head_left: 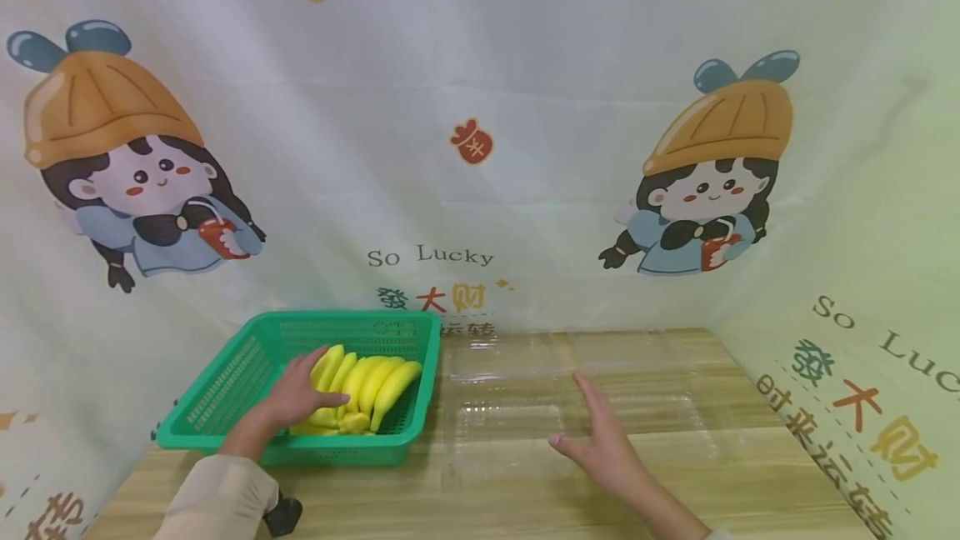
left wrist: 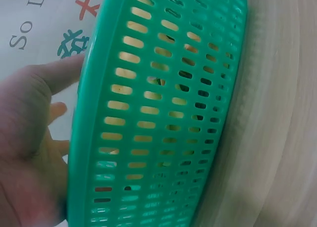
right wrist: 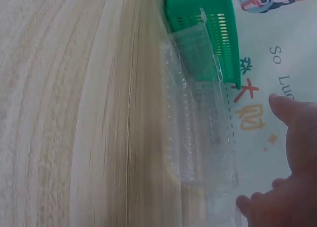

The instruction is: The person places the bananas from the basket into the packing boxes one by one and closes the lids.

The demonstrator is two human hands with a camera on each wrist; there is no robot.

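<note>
The left hand [head_left: 296, 394] is reached into a green slotted plastic basket [head_left: 225, 382], fingers laid over the bunch of yellow bananas [head_left: 363, 390] inside — touching the nearest fruit, apparently just closing round it; whether a firm grip is had cannot be told from the head view. In the left wrist view only the basket's outer wall [left wrist: 163, 113] is seen, w/ the palm and relaxed fingers [left wrist: 29, 118] beyond the rim; the bananas are hidden there.

The bananas lie in the basket's right half, curved sides up, stems toward the person — probably why they are approached from the left.

The right hand [head_left: 600, 440] is held released, fingers spread and straight, over a clear plastic clamshell tray [head_left: 510, 423] that lies opened flat on the wooden table [head_left: 750, 457], just right of the basket. Nothing is grasped by it (it seems to hover near the tray's right part, maybe to steady it; contact cannot be confirmed). In the right wrist view the tray [right wrist: 198, 113] is seen touching or nearly touching the basket [right wrist: 208, 19].

Behind it all, a printed cartoon backdrop [head_left: 480, 148] is hung.
</note>
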